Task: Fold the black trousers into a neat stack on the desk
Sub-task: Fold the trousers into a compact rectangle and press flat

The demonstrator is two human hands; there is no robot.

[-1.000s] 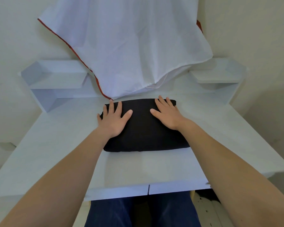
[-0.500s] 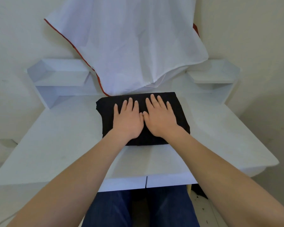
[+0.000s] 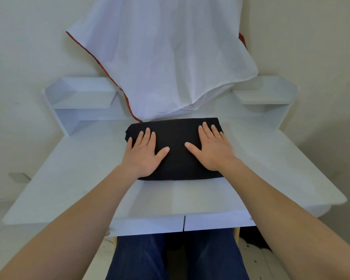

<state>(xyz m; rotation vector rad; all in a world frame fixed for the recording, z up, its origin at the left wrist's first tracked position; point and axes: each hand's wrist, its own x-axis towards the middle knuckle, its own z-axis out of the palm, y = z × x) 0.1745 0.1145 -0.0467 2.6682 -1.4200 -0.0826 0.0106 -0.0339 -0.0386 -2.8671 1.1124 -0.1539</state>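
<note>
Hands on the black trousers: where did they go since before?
The left hand and right hand came together at the middle of the black trousers, then slid apart toward their ends, flat on top. Nothing was gripped or let go. The trousers stayed folded on the desk, the white cloth hanging behind.

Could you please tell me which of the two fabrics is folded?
The black trousers, a compact flat bundle on the desk; the white cloth with red trim hangs loose behind them.
</note>
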